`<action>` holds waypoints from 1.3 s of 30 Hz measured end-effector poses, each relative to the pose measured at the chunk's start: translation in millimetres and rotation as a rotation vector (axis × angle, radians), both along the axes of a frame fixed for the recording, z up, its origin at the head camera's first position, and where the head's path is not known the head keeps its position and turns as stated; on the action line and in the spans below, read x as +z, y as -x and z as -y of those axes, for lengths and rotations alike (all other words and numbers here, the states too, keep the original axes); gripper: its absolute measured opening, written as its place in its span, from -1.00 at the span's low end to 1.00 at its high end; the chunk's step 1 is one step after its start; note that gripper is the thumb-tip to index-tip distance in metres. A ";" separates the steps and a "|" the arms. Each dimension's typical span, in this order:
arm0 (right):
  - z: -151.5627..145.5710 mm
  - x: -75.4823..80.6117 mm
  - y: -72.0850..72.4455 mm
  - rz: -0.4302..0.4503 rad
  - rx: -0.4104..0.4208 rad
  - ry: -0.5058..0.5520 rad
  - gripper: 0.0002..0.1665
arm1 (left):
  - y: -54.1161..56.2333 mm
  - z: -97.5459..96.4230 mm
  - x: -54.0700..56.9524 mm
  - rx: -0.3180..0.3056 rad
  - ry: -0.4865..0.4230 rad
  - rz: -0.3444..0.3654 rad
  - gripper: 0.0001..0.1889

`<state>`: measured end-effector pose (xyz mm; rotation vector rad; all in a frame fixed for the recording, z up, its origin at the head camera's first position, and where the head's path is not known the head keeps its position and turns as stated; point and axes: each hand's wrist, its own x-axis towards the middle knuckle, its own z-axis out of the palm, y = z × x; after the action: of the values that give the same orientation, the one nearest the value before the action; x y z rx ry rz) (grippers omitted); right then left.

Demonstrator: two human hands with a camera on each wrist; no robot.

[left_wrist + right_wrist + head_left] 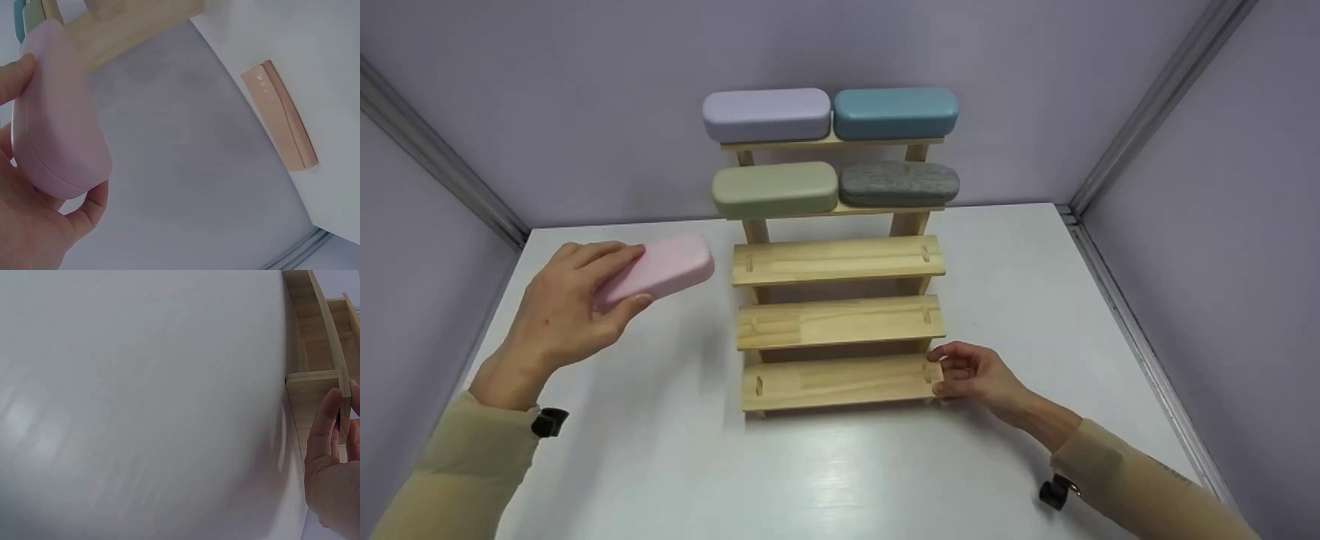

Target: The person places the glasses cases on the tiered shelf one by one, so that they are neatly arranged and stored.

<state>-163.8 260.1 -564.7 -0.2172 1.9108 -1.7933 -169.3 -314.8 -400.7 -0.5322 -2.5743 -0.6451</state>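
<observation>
My left hand (566, 307) grips a pink glasses case (671, 266) with fingers and thumb on opposite sides, held up left of a stepped wooden rack (840, 259). The left wrist view shows the same pink case close up, its lid seam visible. At the right end of the bottom shelf (840, 381), my right hand (982, 382) pinches the board's edge between thumb and fingers. Lilac (767, 114) and teal (896, 112) cases lie side by side on the top shelf. On the shelf below sit a pale green case (775, 187) and a grey fabric-look case (898, 184).
A white table (825, 472) carries the rack, with lilac-grey walls (622, 112) at the back and sides. Metal rails (1140, 352) run along the right edge. In the left wrist view, a peach-coloured folded case (280, 115) lies on a white surface.
</observation>
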 end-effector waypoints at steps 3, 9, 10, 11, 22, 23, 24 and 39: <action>-0.3 0.1 -0.3 0.003 -0.005 0.000 -0.32 | 2.0 -12.7 6.2 -0.039 0.009 -0.007 -0.39; 0.5 0.4 -0.6 0.009 -0.013 -0.008 -0.32 | 8.3 -38.2 14.0 -0.119 0.017 -0.033 -0.42; 0.6 0.5 -0.6 0.009 -0.013 -0.008 -0.33 | 9.7 -42.4 14.5 -0.128 0.018 -0.041 -0.42; 0.8 0.6 -0.6 0.008 -0.014 -0.008 -0.33 | 11.1 -46.5 14.9 -0.134 0.019 -0.048 -0.43; -0.1 0.6 -1.5 -0.004 -0.004 0.003 -0.35 | 23.8 -97.5 18.7 -0.207 0.001 0.011 -0.41; -0.4 0.7 -1.6 -0.004 -0.004 0.004 -0.36 | 25.3 -103.0 19.7 -0.217 0.006 0.014 -0.40; -0.5 0.8 -1.8 -0.004 -0.004 0.007 -0.36 | 27.0 -108.4 20.5 -0.228 0.009 0.016 -0.40; -1.8 2.7 -1.6 0.004 -0.001 0.006 -0.37 | 64.1 -197.6 14.5 -0.350 0.075 -0.023 -0.41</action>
<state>-162.1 261.8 -562.0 -0.2142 1.9033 -1.7994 -233.4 -117.2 -386.3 -1.0232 -2.5118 -0.6513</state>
